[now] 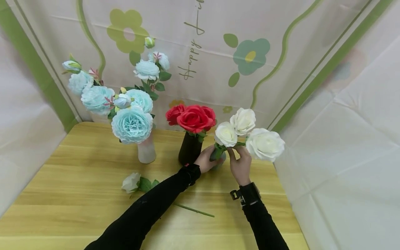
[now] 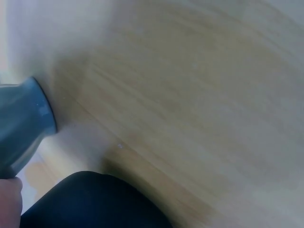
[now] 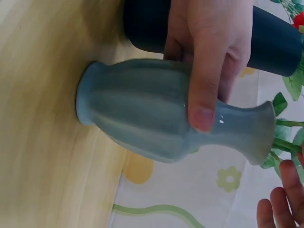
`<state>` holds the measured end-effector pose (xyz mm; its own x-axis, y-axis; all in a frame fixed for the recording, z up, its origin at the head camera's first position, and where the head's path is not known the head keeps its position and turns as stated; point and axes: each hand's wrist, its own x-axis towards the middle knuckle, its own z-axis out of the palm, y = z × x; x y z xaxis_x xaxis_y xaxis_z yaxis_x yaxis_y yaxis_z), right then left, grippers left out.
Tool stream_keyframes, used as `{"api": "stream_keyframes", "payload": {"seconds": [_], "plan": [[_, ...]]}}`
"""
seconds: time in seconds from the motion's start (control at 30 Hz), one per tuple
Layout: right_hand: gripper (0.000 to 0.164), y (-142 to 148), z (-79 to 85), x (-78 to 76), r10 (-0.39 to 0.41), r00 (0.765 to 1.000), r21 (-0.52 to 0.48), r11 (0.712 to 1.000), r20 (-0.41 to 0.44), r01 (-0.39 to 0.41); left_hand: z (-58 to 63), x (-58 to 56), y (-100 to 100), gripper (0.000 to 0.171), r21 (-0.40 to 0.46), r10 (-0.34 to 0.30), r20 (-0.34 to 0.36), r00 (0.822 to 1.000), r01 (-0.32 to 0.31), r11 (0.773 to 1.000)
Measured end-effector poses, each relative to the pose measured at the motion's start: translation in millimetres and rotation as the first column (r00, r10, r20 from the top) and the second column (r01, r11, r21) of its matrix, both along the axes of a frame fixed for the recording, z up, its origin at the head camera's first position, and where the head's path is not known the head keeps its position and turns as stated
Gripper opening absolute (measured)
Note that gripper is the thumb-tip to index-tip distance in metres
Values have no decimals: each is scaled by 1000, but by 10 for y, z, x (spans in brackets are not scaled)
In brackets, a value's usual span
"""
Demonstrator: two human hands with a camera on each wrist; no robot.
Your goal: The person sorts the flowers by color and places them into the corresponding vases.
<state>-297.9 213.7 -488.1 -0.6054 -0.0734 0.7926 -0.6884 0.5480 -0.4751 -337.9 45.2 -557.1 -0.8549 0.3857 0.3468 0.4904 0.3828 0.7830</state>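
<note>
My left hand (image 1: 206, 160) wraps round a blue-grey ribbed vase (image 3: 142, 107), thumb across its neck in the right wrist view. That vase stands on the table, and green stems (image 3: 282, 143) rise from its flared mouth. Three white roses (image 1: 226, 134) lean above it in the head view, the largest bloom (image 1: 265, 144) out to the right. Close beside the mouth, my right hand (image 1: 241, 168) pinches a white rose's stem; its other fingers (image 3: 280, 209) are spread loosely. Only the vase's lower part and a bit of the left hand show in the left wrist view.
Just left of the vase stands a black vase (image 1: 189, 147) of red roses (image 1: 195, 118). Farther left, a white vase (image 1: 147, 152) holds light blue flowers (image 1: 132, 124). A single white rose (image 1: 131, 183) lies on the wooden table (image 1: 62, 194), partly under the left forearm.
</note>
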Motion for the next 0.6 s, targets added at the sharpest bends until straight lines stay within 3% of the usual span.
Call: {"api": "stream_keyframes", "payload": {"seconds": [0.1, 0.33, 0.6], "plan": [[9, -6, -17, 13, -6, 1000, -5, 1000, 23, 6, 1, 4, -2, 67, 6, -3, 1, 1000, 3, 1000], [17, 15, -59, 213, -32, 977, -84, 995, 209, 50, 25, 21, 1, 68, -13, 8, 31, 1000, -7, 1000], [11, 11, -82, 435, -31, 981, -19, 999, 193, 36, 26, 16, 1, 68, -30, 10, 39, 999, -8, 1000]]}}
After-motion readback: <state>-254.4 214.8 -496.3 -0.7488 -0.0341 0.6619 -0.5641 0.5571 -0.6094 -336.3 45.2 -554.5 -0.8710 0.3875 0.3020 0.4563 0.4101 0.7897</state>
